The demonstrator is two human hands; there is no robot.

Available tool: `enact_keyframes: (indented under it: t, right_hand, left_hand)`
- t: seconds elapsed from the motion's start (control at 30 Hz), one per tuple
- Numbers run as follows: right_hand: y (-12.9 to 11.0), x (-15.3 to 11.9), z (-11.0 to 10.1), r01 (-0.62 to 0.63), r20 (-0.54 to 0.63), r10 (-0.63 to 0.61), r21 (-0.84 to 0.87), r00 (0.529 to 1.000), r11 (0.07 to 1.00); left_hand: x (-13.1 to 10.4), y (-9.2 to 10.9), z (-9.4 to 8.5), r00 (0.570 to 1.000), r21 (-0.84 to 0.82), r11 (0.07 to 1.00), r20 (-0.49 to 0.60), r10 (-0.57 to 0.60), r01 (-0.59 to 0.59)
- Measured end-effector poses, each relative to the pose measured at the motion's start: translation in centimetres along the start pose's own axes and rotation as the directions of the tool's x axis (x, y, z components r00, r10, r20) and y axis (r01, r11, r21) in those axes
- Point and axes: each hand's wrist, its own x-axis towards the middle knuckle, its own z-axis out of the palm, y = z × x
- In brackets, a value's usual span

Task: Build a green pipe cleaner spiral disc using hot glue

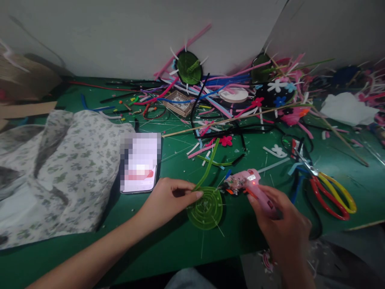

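My left hand [177, 200] pinches the upper left edge of a flat green coil of pipe cleaner [206, 220], where a loose green tail [210, 166] rises from it. Thin glue strings cling to the coil. My right hand [279, 218] is wrapped around the handle of a pink hot glue gun [251, 180] with a small red light on it. The gun's dirty nozzle points left and is close to the coil's upper right edge; I cannot tell whether it touches. A pale glue stick [273, 164] comes out of the gun's back.
Left of my hands lie a lit phone [144, 160] and a patterned cloth [81, 160]. Scissors [327, 188] with red and yellow handles lie at right. Behind are many pipe cleaner pieces, a wooden stick [210, 125], felt flowers [226, 140] and a green disc [189, 68] against the wall.
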Motion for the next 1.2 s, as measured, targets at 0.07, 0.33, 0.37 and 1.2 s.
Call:
enact_keyframes:
  t: [0.07,0.33,0.37,1.2]
  right_hand:
    - [0.04,0.00,-0.05,0.001,0.004,-0.001,0.000,1.000,1.000]
    - [-0.14,-0.03,-0.03,-0.020,0.023,0.020,0.014,1.000,1.000]
    - [-0.16,-0.03,-0.04,-0.024,0.024,0.024,0.018,0.999,1.000]
    - [-0.03,-0.42,-0.65,-0.052,0.011,0.051,0.078,0.999,0.996]
  left_hand:
    - [-0.01,-0.06,0.01,1.000,0.004,1.000,-0.001,-0.007,0.007]
    - [-0.05,-0.09,0.05,1.000,-0.005,1.000,0.007,0.005,-0.004]
    - [-0.05,-0.08,0.06,1.000,-0.002,1.000,0.002,0.010,-0.010]
    - [0.15,-0.46,0.08,1.000,0.012,1.000,0.003,-0.008,0.008]
